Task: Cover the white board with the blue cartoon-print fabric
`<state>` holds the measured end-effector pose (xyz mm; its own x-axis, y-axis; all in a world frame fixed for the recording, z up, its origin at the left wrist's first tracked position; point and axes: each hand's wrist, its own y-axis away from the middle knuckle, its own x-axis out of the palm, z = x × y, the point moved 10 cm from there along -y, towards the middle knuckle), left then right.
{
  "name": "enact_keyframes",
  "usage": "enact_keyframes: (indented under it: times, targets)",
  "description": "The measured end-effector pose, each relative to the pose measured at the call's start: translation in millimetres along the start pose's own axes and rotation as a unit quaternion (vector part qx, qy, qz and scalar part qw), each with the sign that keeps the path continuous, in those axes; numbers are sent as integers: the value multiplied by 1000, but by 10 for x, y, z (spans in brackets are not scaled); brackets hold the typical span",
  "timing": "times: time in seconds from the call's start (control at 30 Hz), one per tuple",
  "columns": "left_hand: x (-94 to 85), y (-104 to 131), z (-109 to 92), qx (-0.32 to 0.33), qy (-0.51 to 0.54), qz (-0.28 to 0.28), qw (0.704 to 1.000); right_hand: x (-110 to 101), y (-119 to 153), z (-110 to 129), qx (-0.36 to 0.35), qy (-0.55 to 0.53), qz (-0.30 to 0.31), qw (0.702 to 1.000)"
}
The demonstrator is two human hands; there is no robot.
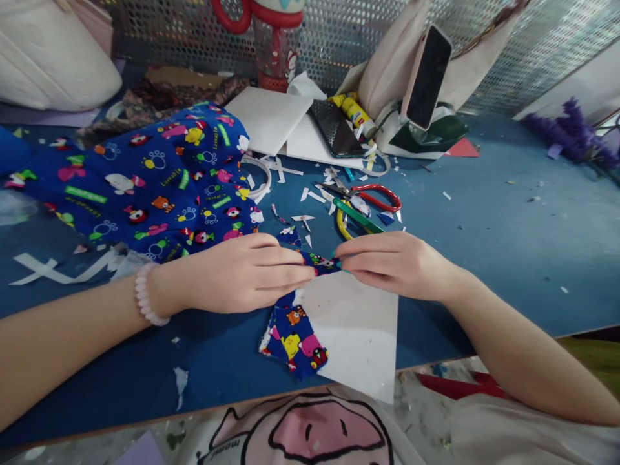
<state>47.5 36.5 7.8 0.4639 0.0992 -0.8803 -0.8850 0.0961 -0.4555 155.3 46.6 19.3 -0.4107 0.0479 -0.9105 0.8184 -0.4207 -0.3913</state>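
Note:
Between my hands runs a narrow piece of blue cartoon-print fabric (295, 339), its lower end hanging over a white sheet (361, 323). My left hand (242, 274), with a bead bracelet at the wrist, is closed on the strip from the left. At its other end, the fingertips of my right hand (392, 265) pinch the fabric. The left fingertips are partly hidden. A larger cloth of the same print (159, 181) lies bunched at the left. Just beyond my right hand are red-handled scissors (375, 194), a green stick-like tool (356, 216) and a yellow handle (343, 223).
White paper scraps (53, 268) are strewn over the blue table (484, 226). Toward the back are a dark phone (336, 128), a propped phone (429, 77), a yellow glue stick (357, 115), white boards (268, 116) and a red-lidded bottle (276, 48). Purple flowers (571, 132) lie far right.

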Motion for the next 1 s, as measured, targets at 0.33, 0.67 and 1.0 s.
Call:
enact_keyframes:
  times: [0.33, 0.67, 1.0]
  targets:
    - [30, -4, -84, 27, 20, 33, 999, -54, 29, 195, -53, 61, -28, 996]
    - [12, 16, -83, 29, 35, 14, 999, 26, -16, 223, -64, 71, -20, 995]
    - [31, -5, -34, 7, 68, 22, 997, 52, -9, 207, -64, 77, -8, 995]
